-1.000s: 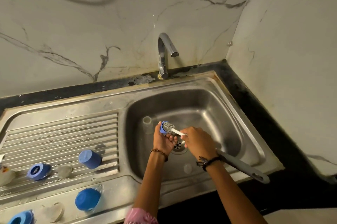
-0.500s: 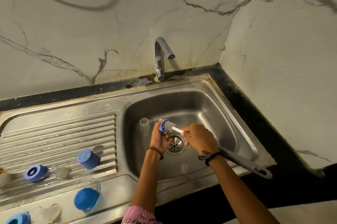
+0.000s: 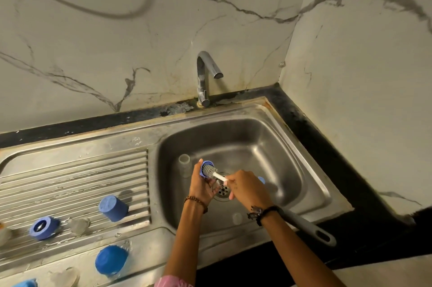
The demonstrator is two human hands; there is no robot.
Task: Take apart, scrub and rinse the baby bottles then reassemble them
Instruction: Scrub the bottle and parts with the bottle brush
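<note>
My left hand [image 3: 203,185] grips a blue ring [image 3: 201,169]. My right hand [image 3: 248,187] pinches the brush [image 3: 210,171], bristles inside the ring, above the drain [image 3: 223,191].

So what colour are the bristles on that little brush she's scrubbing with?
Grey bristles on a white stem, seen in the head view.
</note>
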